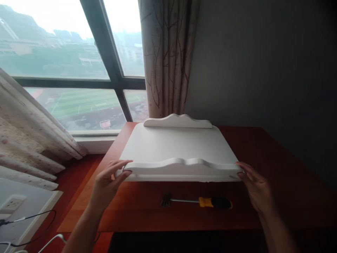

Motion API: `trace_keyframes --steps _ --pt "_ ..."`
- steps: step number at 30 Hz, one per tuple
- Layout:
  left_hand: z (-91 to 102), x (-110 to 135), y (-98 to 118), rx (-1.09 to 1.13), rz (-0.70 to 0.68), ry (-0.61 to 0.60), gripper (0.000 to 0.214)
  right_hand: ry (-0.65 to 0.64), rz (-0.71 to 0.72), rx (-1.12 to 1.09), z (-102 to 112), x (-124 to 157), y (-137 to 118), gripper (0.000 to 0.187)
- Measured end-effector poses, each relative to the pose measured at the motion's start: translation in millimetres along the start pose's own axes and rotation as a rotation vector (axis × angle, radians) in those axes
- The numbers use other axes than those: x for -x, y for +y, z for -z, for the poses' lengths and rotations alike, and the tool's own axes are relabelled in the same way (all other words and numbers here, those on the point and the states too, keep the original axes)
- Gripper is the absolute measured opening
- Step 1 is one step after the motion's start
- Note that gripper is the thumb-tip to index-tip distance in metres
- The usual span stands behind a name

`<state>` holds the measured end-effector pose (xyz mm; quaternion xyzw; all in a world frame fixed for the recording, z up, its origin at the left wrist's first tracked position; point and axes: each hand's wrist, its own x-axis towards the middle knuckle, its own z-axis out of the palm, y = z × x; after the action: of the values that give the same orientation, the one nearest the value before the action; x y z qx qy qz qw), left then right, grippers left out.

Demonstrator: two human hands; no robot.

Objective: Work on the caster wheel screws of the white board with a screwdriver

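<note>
A white panel [173,143] lies flat on the reddish-brown table, with a wavy-topped white board [179,122] standing along its far edge. A second wavy-edged white board [181,167] runs along the near edge. My left hand [106,181] pinches this near board's left end between thumb and fingers. At its right end, my right hand [255,184] grips it the same way. In front of the panel, a screwdriver [213,202] with a yellow and black handle lies sideways. By its tip sits a small heap of dark screws [166,199].
The wooden table [279,168] stretches out to the right. Behind it hang a patterned curtain [168,56] and a grey wall [250,63]. A window stands at the back left. Cables [50,225] and a wall socket [12,205] are at the lower left.
</note>
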<state>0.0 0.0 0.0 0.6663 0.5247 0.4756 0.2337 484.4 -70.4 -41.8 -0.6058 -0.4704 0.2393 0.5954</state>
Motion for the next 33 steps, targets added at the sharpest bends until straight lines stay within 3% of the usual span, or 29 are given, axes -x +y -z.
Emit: trace_keyframes --steps 8,14,18,26,33 --pt "5.1 -13 9 0.037 0.010 0.006 0.033 -0.024 0.046 -0.004 -1 -12 -11 0.028" --pt "5.6 -40 12 -0.102 -0.194 0.002 0.029 -0.168 0.396 0.294 -1 -53 -23 0.025" --pt "-0.2 -51 6 -0.206 -0.281 0.002 0.030 -0.192 0.516 0.435 -9 -69 -23 0.026" --pt "0.3 -55 -7 -0.250 -0.410 -0.028 0.022 -0.232 0.534 0.427 -14 -71 -10 0.025" --pt "-1.9 -56 -9 -0.254 -0.416 -0.047 0.023 -0.211 0.514 0.444 -15 -68 -10 0.026"
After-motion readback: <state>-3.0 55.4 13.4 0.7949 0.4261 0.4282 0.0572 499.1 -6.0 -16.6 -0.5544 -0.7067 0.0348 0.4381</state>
